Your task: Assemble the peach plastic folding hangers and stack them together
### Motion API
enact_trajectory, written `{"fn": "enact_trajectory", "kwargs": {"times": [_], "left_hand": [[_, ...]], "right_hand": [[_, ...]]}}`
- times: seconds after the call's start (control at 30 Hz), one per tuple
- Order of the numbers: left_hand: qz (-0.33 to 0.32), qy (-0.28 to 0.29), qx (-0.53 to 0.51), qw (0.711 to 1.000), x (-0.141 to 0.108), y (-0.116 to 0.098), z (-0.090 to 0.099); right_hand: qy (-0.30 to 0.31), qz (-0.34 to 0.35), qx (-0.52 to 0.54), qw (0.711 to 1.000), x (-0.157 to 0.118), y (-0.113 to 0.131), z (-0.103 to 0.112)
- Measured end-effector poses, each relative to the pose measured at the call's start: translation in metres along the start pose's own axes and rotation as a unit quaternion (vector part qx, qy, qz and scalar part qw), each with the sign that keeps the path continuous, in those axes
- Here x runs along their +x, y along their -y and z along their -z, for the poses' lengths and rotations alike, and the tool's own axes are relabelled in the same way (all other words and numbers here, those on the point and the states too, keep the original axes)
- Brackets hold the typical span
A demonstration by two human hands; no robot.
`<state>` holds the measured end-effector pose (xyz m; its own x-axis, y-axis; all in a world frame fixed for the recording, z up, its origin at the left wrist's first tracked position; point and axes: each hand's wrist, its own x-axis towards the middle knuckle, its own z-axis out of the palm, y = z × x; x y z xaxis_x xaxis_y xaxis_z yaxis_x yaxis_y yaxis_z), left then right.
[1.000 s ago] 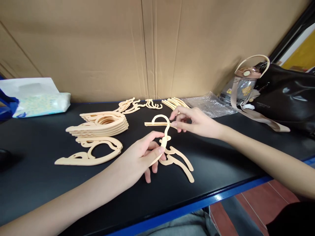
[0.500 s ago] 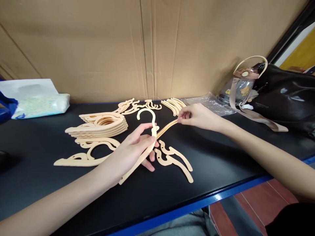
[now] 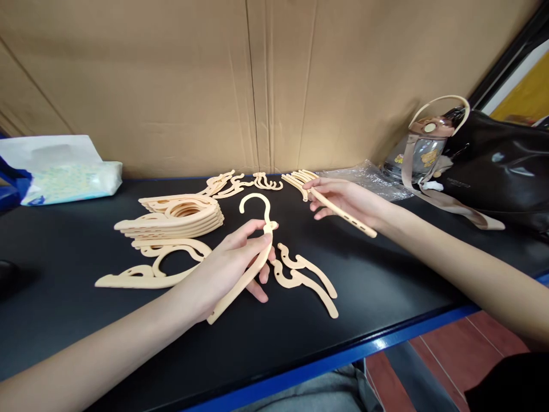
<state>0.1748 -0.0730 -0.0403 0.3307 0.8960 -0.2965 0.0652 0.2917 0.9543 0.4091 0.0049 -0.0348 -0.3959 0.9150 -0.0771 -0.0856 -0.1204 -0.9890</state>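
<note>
An open lane runs over the table (image 3: 394, 269) between the hook (image 3: 267, 207) in the left hand (image 3: 242, 249) and the stick (image 3: 351, 221) in the right hand (image 3: 343, 199). Two loose arms (image 3: 315, 288) lie at its near end, small hooks (image 3: 269, 184) at its far end. The stacked hangers (image 3: 180, 228) block the left; the bottle (image 3: 422, 150) and black bag (image 3: 497, 166) stand far right. Bare tabletop shows near right, under the forearm.

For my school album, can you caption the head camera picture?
Left grip holds a hooked hanger piece; right grip holds a slender bar.
</note>
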Motion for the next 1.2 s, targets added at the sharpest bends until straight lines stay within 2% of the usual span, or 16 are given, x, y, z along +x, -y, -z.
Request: {"fn": "enact_trajectory", "kwargs": {"times": [0.1,0.2,0.37,0.47,0.6,0.67,0.9,1.0,1.2], "left_hand": [[-0.007,0.002,0.007,1.000,0.000,0.000,0.000],[-0.012,-0.004,0.013,1.000,0.001,0.000,0.000],[-0.003,-0.013,0.003,1.000,0.002,0.003,0.001],[0.001,-0.003,0.002,1.000,0.002,0.004,0.002],[0.009,-0.005,0.000,1.000,0.002,0.003,0.004],[0.009,0.006,-0.010,1.000,0.003,0.003,0.006],[0.023,0.022,-0.049,0.998,0.009,0.002,0.010],[0.035,0.034,-0.054,0.997,0.007,0.000,0.009],[0.056,0.042,-0.073,0.995,0.006,-0.001,0.008]], "right_hand": [[0.039,-0.044,-0.058,0.997,-0.010,0.002,-0.013],[0.111,-0.062,-0.150,0.980,-0.019,0.000,-0.023],[0.201,-0.022,-0.271,0.941,-0.026,-0.004,-0.033],[0.205,0.010,-0.333,0.920,-0.029,-0.005,-0.036],[0.143,0.085,-0.453,0.876,-0.031,-0.004,-0.038],[0.132,0.108,-0.478,0.862,-0.032,-0.003,-0.040],[0.183,0.165,-0.536,0.808,-0.032,-0.002,-0.040],[0.202,0.170,-0.520,0.812,-0.030,-0.004,-0.037],[0.206,0.178,-0.472,0.839,-0.025,-0.007,-0.033]]}}
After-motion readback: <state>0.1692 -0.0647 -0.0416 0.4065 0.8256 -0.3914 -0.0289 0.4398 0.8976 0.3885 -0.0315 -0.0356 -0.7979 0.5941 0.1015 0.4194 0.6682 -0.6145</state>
